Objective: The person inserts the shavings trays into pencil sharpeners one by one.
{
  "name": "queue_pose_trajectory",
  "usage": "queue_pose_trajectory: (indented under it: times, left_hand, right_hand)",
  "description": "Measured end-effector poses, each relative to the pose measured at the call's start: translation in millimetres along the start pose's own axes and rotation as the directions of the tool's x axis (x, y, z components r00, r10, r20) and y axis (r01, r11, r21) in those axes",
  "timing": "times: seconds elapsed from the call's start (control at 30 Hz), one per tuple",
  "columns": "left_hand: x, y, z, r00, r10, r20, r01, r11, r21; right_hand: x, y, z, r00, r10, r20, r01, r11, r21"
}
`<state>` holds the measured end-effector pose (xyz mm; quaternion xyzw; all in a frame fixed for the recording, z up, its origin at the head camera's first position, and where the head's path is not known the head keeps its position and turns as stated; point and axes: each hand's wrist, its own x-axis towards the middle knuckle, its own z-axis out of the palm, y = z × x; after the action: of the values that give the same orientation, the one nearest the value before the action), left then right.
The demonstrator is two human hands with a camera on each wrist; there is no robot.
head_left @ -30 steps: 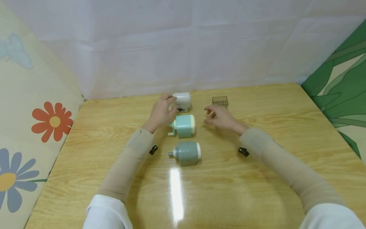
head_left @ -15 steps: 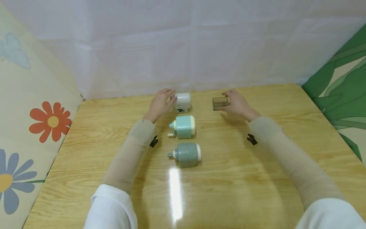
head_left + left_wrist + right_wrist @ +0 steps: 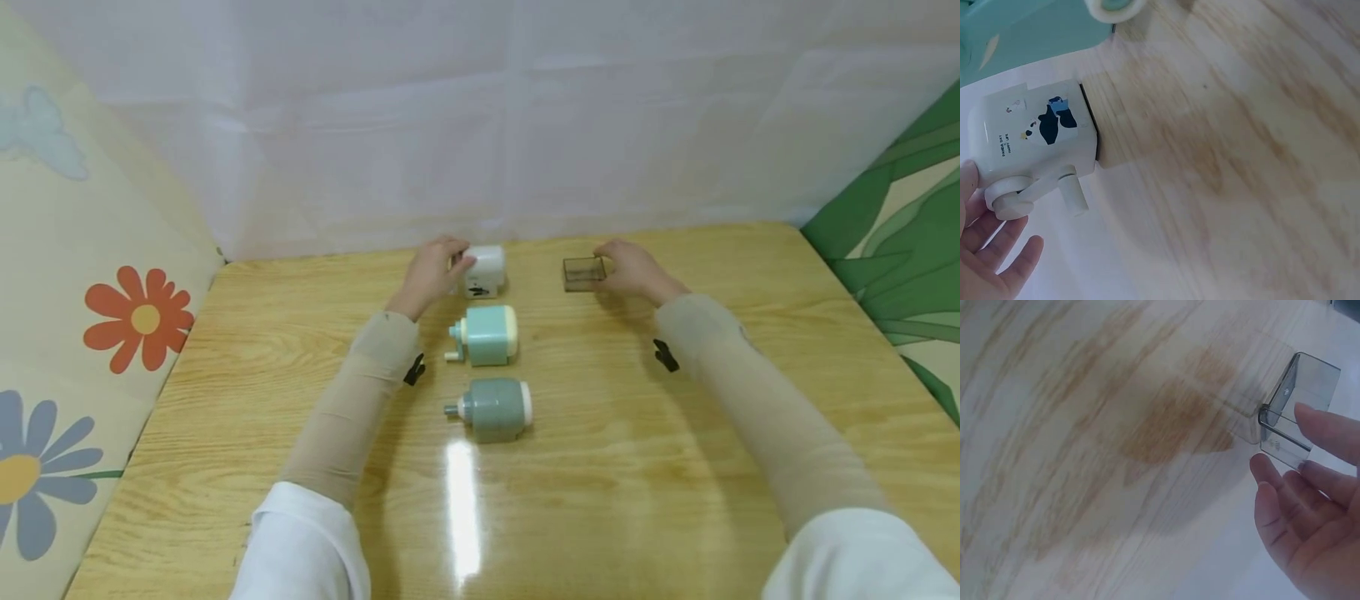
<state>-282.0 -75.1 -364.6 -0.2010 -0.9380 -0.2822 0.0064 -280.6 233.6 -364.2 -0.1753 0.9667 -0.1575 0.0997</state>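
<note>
At the back of the table, my left hand (image 3: 432, 277) grips the crank end of a white crank pencil sharpener (image 3: 486, 268). In the left wrist view, the thumb and fingers of the left hand (image 3: 988, 256) sit around its knob, and a panda picture marks the sharpener's side (image 3: 1050, 125). My right hand (image 3: 634, 271) pinches the right side of a small clear smoky shavings drawer (image 3: 581, 284), which is apart from the sharpener. The right wrist view has the thumb of the right hand (image 3: 1322, 519) against the drawer's wall (image 3: 1282, 450), fingers on the other side.
A turquoise crank pencil sharpener (image 3: 489, 336) lies just in front of the white one. Nearer still is a grey-green sharpener (image 3: 498, 410). The wood-grain table (image 3: 585, 492) meets a white cloth (image 3: 360, 167) at the back and painted panels at both sides.
My right hand has moved right and back, round to the drawer's right side, and has taken hold of it. My left hand stays at the white pencil sharpener.
</note>
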Motion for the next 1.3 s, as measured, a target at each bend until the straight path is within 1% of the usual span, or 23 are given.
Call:
queue_pose_trajectory:
  times: [0.2,0.33,0.5,0.7,0.97,1.07,1.3]
  left_hand:
    - [1.9,2.7,1.8,1.0,-0.029,0.011,0.029,0.999,-0.014]
    - [2.4,2.9,3.2,0.999,-0.036,0.008,0.036,0.999,-0.019]
    - [2.3,2.3,3.8,1.0,-0.028,0.004,0.029,1.0,-0.01]
    - [1.9,2.4,2.4,1.0,-0.026,0.002,0.026,0.999,-0.02]
    - [3.1,2.6,2.4,1.0,-0.026,0.014,0.026,1.0,0.0]
    - [3.3,2.7,2.3,0.999,-0.028,0.018,0.028,1.0,0.001]
    - [2.3,3.1,0.9,1.0,-0.031,0.003,0.031,0.999,-0.008]
  right_hand:
    - [0.6,0.3,0.4,1.0,0.005,0.009,-0.005,1.0,-0.022]
    - [0.3,-0.9,0.5,1.0,0.013,0.012,-0.012,1.0,-0.014]
    - [0.2,-2.2,1.5,1.0,0.018,0.012,-0.018,1.0,0.002]
    - [3.6,-5.3,3.2,1.0,0.007,0.005,-0.007,1.0,-0.006]
    - [7.7,-8.9,5.2,1.0,0.019,0.017,-0.019,1.0,-0.006]
    - [9.2,-11.5,5.8,1.0,0.015,0.016,-0.015,1.0,-0.006]
    - [13.0,-20.4,7.6,1.0,0.016,0.009,-0.016,1.0,0.014]
